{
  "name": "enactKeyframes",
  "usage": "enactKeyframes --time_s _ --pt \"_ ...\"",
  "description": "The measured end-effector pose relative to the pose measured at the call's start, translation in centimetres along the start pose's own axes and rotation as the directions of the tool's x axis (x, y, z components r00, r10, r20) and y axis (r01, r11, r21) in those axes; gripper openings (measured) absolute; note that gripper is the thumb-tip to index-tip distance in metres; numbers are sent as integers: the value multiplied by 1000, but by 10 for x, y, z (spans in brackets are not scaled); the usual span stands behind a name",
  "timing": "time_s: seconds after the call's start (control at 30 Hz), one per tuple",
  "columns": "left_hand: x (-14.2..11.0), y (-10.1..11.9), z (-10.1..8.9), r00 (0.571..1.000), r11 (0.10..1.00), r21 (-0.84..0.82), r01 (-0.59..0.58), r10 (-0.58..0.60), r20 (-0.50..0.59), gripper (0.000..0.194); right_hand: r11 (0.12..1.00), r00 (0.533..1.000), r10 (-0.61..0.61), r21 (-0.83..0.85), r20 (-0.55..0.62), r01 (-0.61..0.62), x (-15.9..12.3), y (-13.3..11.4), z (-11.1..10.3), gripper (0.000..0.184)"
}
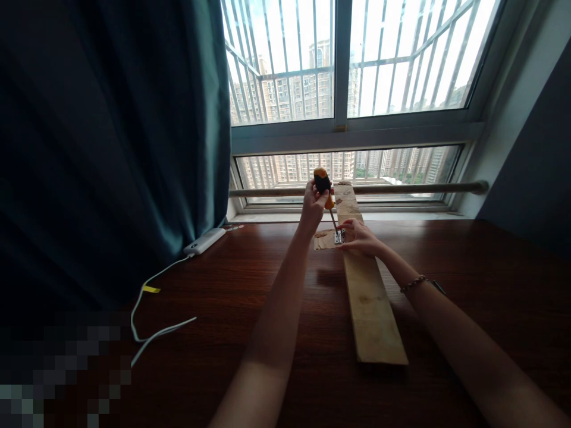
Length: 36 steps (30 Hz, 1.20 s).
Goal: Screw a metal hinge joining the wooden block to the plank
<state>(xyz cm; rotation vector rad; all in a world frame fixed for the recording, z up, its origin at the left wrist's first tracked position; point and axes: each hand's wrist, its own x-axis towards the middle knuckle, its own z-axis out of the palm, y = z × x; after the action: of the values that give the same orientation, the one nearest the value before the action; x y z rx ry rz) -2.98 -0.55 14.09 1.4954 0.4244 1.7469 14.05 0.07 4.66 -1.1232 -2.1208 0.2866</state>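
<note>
My left hand (314, 202) is wrapped round the yellow and black handle of a screwdriver (322, 180). The screwdriver's shaft slants down to a small silver metal hinge (338, 237). Thumb and forefinger of my right hand (360, 238) grip the two ends of this hinge, above a long wooden board (372, 303). Under the hinge's left side lies a short piece of wood (324, 240), beside the board. The shaft's tip meets the hinge, but whether a screw is under it is too small to tell.
A dark red-brown wooden tabletop (250, 285) carries the work. To the left lie a white power strip (205, 242) and its white cable (134, 309) with a yellow tag. A blue curtain (178, 119) hangs at left; behind are a horizontal rail (410, 189) and a barred window.
</note>
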Motion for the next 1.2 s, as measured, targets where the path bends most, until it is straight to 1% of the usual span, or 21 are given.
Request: enactKeyframes --time_s 0.07,0.2,0.27,0.4,0.47,0.63,0.7,0.77,0.83,0.9,0.97,1.07,1.13,1.2 --pt "-1 0 -1 1000 999 46 11 -10 -5 28 1000 1000 4 -2 2 -4 0 0 0 61" --pt "-1 -1 -2 1000 989 149 18 -16 -13 36 1000 1000 7 -4 1 -7 0 -1 0 61" --pt "-1 -1 -2 999 988 153 26 -21 -34 40 1000 1000 8 -2 -2 -8 0 -2 -1 61" --pt "0 0 1 993 991 123 47 -32 -115 42 1000 1000 17 3 -8 -17 0 -2 0 62" --pt "0 2 2 994 991 126 37 -24 -108 41 1000 1000 12 3 -10 -12 0 -2 0 62" --pt "-1 6 -1 997 974 228 -12 30 -77 34 1000 1000 2 -4 -6 -2 0 1 0 63" --pt "0 6 -2 998 977 211 11 3 -68 38 1000 1000 3 -3 -5 -3 0 3 1 63" --pt "0 7 -2 998 988 144 47 -40 -53 46 1000 1000 8 7 -5 -7 0 3 1 64" --pt "-1 7 1 997 995 63 74 -73 -16 49 1000 1000 11 19 -7 -11 1 4 2 66" --pt "-2 7 4 996 997 7 78 -78 32 42 1000 1000 11 24 -6 -11 1 4 2 66" --pt "-3 8 7 996 998 -4 68 -67 66 30 1000 1000 8 16 -5 -8 1 3 2 65" --pt "-5 10 9 997 996 82 35 -40 63 19 1000 1000 12 0 -6 -12 1 2 1 62" --pt "-6 11 9 1000 981 195 3 -10 30 22 1000 1000 17 -1 -1 -17 0 0 1 62" --pt "-6 13 7 1000 954 300 -10 10 3 31 1000 1000 21 -2 1 -21 0 0 0 63"
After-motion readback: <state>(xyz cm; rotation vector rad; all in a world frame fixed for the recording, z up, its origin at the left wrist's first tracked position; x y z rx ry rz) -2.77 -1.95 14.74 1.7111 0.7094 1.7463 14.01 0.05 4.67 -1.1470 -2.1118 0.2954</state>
